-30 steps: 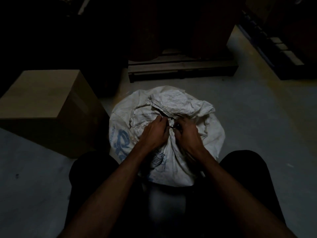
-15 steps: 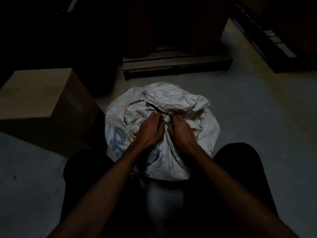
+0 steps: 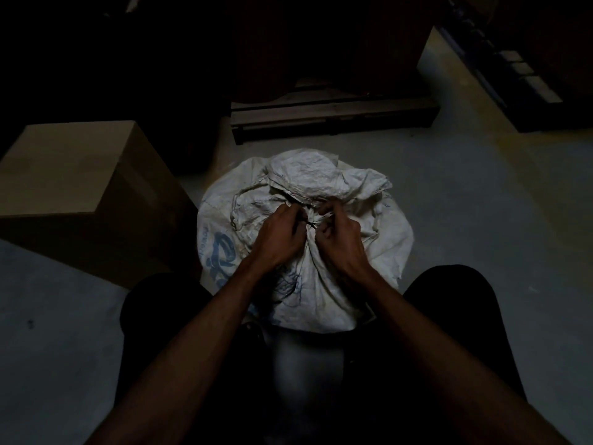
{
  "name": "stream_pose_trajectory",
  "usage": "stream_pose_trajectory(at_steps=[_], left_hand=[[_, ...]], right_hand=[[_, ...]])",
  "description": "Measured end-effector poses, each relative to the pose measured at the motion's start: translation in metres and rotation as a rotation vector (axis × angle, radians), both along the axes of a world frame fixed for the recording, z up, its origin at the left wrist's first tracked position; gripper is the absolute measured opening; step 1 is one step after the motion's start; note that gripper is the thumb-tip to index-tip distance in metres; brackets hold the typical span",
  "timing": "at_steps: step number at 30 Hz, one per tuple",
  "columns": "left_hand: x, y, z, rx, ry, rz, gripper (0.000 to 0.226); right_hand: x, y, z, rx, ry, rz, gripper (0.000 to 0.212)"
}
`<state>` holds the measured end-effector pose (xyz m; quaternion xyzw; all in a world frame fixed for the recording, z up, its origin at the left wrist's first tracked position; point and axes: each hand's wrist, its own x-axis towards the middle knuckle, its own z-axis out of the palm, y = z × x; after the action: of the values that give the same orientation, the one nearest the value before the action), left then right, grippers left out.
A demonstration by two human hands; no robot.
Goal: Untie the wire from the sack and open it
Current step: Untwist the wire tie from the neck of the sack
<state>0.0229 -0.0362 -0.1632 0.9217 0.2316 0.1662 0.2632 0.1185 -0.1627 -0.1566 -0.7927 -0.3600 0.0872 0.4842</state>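
Hands parted slightly | left hand (image 3: pixel 278 234), right hand (image 3: pixel 341 236) pinching wire (image 3: pixel 310 222) | sack (image 3: pixel 324 284) tied

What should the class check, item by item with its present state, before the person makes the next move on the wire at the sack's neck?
1. Left hand at the neck: ok.
2. Right hand at the neck: ok.
3. Wire in sight between the hands: ok, a dark strand.
4. Wire loosened: cannot tell, too dark.
5. Sack opened: not ok, the neck is bunched shut.
6. Sack steady between the knees on the floor: ok.
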Motion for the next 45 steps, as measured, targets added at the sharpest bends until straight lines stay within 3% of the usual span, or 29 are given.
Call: stream_pose_trajectory(at_steps=[4,7,15,24,28,37,45], left_hand=[[-0.001,-0.001,0.001,0.026,-0.002,-0.020,0.014],[-0.001,-0.003,0.000,0.054,0.006,-0.018,0.015],[-0.001,-0.008,-0.002,0.007,-0.015,0.150,0.019],[0.001,-0.008,-0.002,-0.036,0.002,0.185,0.010],[0.001,-0.003,-0.004,0.042,0.051,0.045,0.018],[0.003,0.000,0.000,0.207,0.116,-0.028,0.025],[0.001,-0.008,0.002,0.102,0.052,0.071,0.021]], right_hand=[[0.001,0.001,-0.003,-0.011,0.002,0.016,0.024],[0.001,0.002,-0.007,-0.052,-0.017,-0.032,0.008],[0.001,0.001,-0.011,-0.091,-0.158,-0.085,0.004],[0.004,0.003,-0.012,-0.032,-0.160,-0.013,0.007],[0.005,0.001,-0.021,-0.013,-0.161,0.015,0.011],[0.006,0.002,-0.021,-0.012,-0.199,0.036,0.013],[0.009,0.005,-0.019,-0.006,-0.193,0.015,0.010]])
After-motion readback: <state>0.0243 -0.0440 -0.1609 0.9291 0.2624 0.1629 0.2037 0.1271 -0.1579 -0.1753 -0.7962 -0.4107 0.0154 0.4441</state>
